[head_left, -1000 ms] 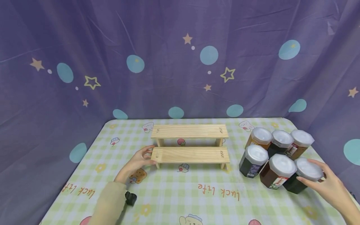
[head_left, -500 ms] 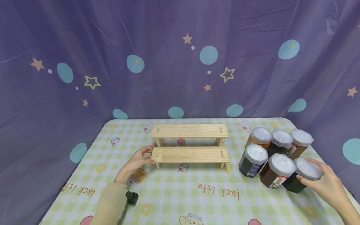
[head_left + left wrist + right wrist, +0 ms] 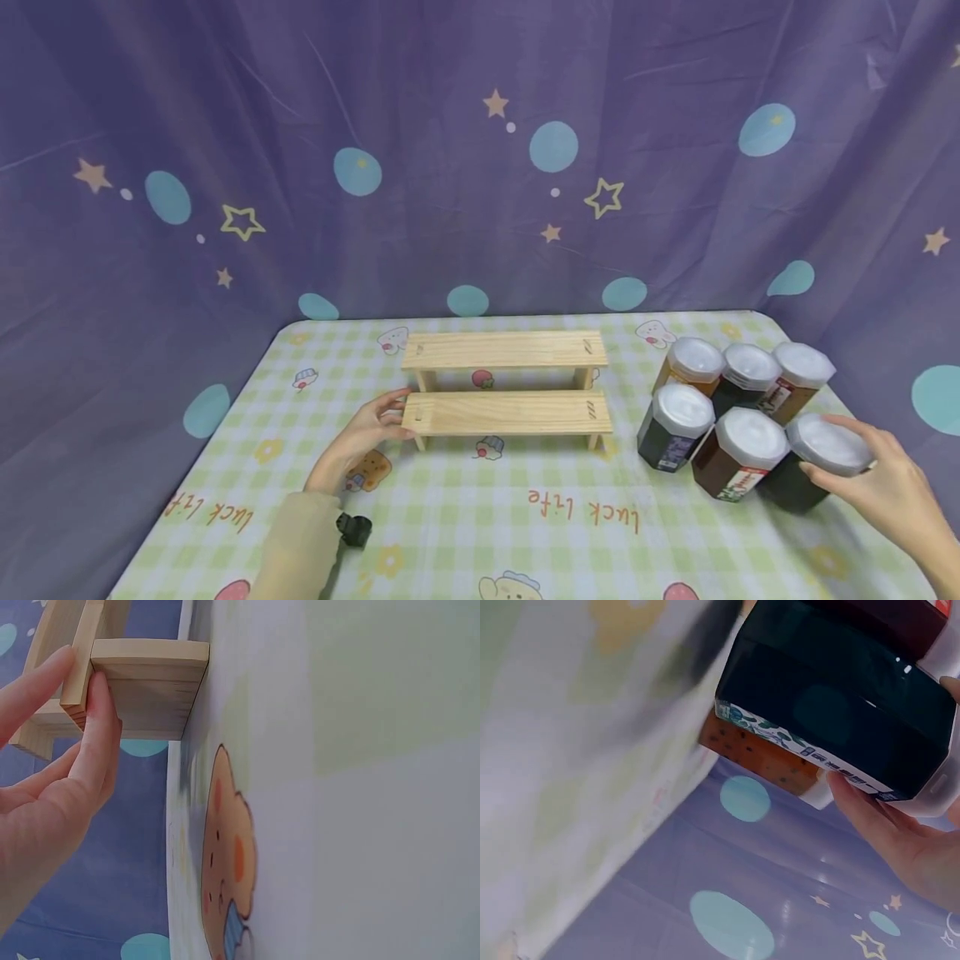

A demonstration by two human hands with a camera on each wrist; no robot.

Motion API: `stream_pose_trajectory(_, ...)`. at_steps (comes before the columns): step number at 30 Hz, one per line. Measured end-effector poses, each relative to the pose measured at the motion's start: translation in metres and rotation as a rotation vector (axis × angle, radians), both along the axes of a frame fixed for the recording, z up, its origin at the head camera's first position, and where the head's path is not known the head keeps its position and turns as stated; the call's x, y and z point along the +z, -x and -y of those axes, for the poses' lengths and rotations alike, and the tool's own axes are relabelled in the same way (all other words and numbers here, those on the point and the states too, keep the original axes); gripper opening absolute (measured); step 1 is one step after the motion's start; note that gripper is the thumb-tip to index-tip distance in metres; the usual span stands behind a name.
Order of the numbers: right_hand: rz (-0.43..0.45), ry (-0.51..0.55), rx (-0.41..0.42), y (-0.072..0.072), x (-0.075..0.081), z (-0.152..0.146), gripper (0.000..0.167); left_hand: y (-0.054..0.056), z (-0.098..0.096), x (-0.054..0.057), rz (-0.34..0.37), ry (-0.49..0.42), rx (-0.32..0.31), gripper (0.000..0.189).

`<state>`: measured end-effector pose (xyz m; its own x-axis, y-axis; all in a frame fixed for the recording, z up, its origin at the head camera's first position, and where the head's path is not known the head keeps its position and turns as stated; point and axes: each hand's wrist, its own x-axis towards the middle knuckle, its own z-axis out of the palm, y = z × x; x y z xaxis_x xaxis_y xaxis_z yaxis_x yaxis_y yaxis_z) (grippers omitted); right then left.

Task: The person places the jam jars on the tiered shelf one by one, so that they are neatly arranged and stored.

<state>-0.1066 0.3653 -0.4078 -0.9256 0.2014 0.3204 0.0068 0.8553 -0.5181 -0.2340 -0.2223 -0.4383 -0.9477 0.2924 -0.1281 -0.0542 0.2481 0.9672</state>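
Observation:
In the head view, my left hand (image 3: 372,429) is at the left end of a two-step wooden rack (image 3: 510,412). The left wrist view shows thumb and fingers pinching the end of its lower board. My right hand (image 3: 881,482) grips a dark faceted jar (image 3: 797,487) by its whitish lid, thumb on the near side and fingers on the far side. This jar is the front right one of a two-row group. In the right wrist view, a patterned label (image 3: 780,739) runs along the jar's side, and its base is close over the cloth.
Beside the gripped jar stand a dark red jar (image 3: 731,467) and a purple-labelled jar (image 3: 670,437). Behind are an amber jar (image 3: 684,375), a black jar (image 3: 738,387) and a brown jar (image 3: 791,398). A checked cloth (image 3: 465,508) covers the table; a purple curtain (image 3: 420,250) hangs behind.
The dark jar in my right hand has shifted slightly right and up, leaning a little away from its neighbour. My left hand stays at the rack's end.

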Motion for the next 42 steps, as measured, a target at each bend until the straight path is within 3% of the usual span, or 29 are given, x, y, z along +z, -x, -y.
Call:
stream_pose_trajectory(7,-0.009,-0.028,-0.029,0.000,0.019,-0.002,0.070,0.001,0.001,-0.001,0.014,-0.010,0.021,0.077)
stream_pose_trajectory(10,-0.051,-0.020,-0.025,0.003,0.020,-0.009,0.073,0.000,0.001,-0.001,0.006,-0.012,0.015,0.077)
stream_pose_trajectory(13,-0.169,-0.008,-0.004,0.013,0.006,-0.028,0.077,-0.001,0.000,0.000,0.003,-0.016,0.010,0.076)
stream_pose_trajectory(17,-0.347,-0.003,0.019,0.037,-0.032,-0.072,0.084,-0.002,-0.001,0.001,0.001,-0.017,0.012,0.076)
stream_pose_trajectory(19,-0.376,0.014,0.053,0.041,-0.033,-0.079,0.084,-0.002,-0.001,0.001,-0.002,-0.017,0.014,0.076)
stream_pose_trajectory(21,-0.395,0.013,0.075,0.041,-0.024,-0.073,0.084,-0.002,-0.002,0.001,-0.002,-0.019,0.013,0.076)
stream_pose_trajectory(24,-0.357,0.024,0.121,0.029,0.014,-0.042,0.078,-0.002,-0.002,0.001,0.003,-0.021,0.016,0.076)
stream_pose_trajectory(28,-0.317,0.014,0.134,0.019,0.053,-0.010,0.073,-0.003,-0.002,0.001,0.003,-0.014,0.013,0.076)
stream_pose_trajectory(35,-0.362,-0.010,0.194,0.022,0.075,0.004,0.074,-0.004,-0.002,0.002,0.007,-0.004,0.024,0.076)
stream_pose_trajectory(42,-0.260,-0.036,0.206,0.032,0.095,0.010,0.071,-0.004,-0.003,0.004,0.001,0.005,0.024,0.075)
